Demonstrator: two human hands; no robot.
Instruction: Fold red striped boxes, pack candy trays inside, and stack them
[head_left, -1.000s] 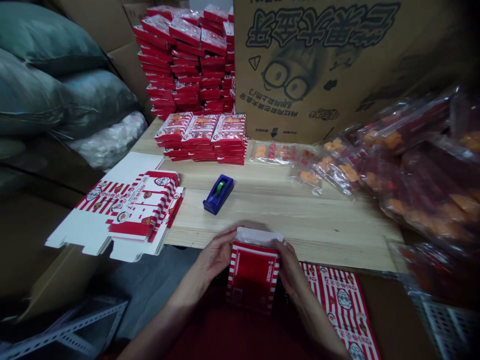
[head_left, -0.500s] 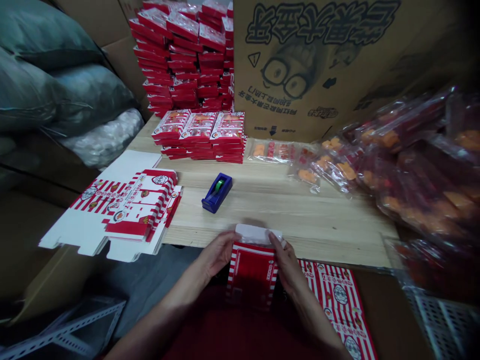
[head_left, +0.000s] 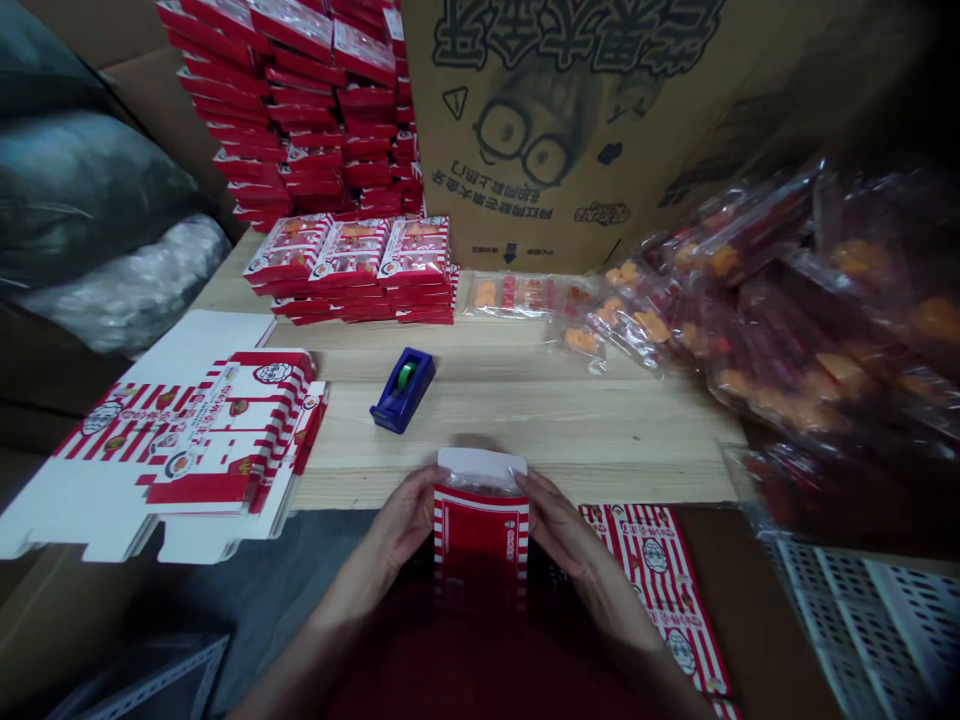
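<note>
I hold a red and white striped carton (head_left: 481, 540) upright over my lap, just short of the wooden table's front edge (head_left: 600, 485). My left hand (head_left: 405, 520) grips its left side and my right hand (head_left: 553, 522) grips its right side, fingers curled round it. The carton's white top flap (head_left: 481, 466) stands open at the far end. A blue tape dispenser (head_left: 403, 389) with a green roll sits on the table a little beyond the carton.
Flat unfolded cartons (head_left: 187, 440) lie in a pile at the left. Filled red boxes (head_left: 352, 265) stand stacked at the back, before a big cardboard box (head_left: 570, 120). Clear bags of orange and red items (head_left: 787, 320) heap up at the right. Another flat carton (head_left: 660, 580) lies by my right forearm.
The view has shifted, so everything sits further left and lower. My hands keep the same hold on the carton.
</note>
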